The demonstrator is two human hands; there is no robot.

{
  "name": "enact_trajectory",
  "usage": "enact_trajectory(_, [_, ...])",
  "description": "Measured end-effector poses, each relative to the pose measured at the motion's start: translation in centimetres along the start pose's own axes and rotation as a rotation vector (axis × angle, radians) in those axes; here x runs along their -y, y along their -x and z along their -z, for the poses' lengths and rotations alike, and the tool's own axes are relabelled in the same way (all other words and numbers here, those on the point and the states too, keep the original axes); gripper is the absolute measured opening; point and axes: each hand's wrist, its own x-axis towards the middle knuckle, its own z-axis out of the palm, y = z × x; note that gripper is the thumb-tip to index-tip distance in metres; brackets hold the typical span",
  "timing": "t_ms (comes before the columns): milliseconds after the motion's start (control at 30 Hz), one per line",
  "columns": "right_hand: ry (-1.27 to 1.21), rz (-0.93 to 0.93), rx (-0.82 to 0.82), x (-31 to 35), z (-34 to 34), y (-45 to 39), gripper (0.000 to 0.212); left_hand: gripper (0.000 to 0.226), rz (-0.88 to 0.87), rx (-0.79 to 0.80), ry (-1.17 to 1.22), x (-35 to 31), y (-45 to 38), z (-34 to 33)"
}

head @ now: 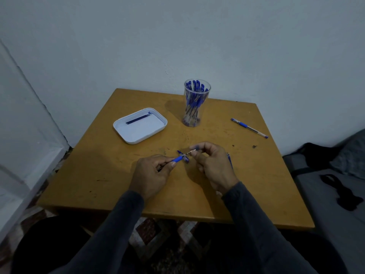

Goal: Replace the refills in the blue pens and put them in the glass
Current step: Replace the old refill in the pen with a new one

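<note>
My left hand (153,171) grips a blue pen (177,159) by its rubber grip, tip end pointing right. My right hand (211,163) pinches the thin refill (190,152) at the pen's tip end. A small blue piece (182,155), perhaps the cap or tip cone, lies on the table under the pen. A clear glass (194,107) at the back middle holds several blue pens. Another blue pen (249,128) lies alone on the table at the right. A white tray (142,131) at the left holds one dark refill (136,120).
The wooden table (118,184) stands against a white wall. A grey mattress with dark cloth items (339,190) lies to the right. Patterned floor shows below the front edge.
</note>
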Motion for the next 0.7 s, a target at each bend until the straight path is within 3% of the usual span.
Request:
enact_trajectory(100, [0.263, 0.058, -0.096, -0.4, -0.4, 0.0, 0.007, 0.016, 0.038, -0.074, 0.043, -0.2, 0.1, 0.1])
enact_trajectory(200, [0.695, 0.134, -0.002, -0.7, -1.7, 0.8, 0.009, 0.022, 0.103, -0.116, 0.099, -0.2, 0.1, 0.2])
enact_trajectory(300, [0.889, 0.173, 0.036, -1.4, -2.9, 1.2, 0.017, 0.026, 0.128, -0.117, 0.137, -0.1, 0.0, 0.3])
enact_trajectory(567, [0.847, 0.186, 0.011, -1.6, -2.9, 1.1, 0.019, 0.03, 0.091, -0.1, 0.201, -0.2, 0.1, 0.4])
enact_trajectory(633, [0.711, 0.234, -0.093, -1.6, -2.8, 1.2, 0.018, 0.032, 0.069, -0.087, 0.214, -0.3, 0.1, 0.4])
enact_trajectory(700, [0.385, 0.206, -0.136, -1.2, -2.8, 1.2, 0.016, 0.032, 0.029, -0.066, 0.217, -0.2, 0.0, 0.4])
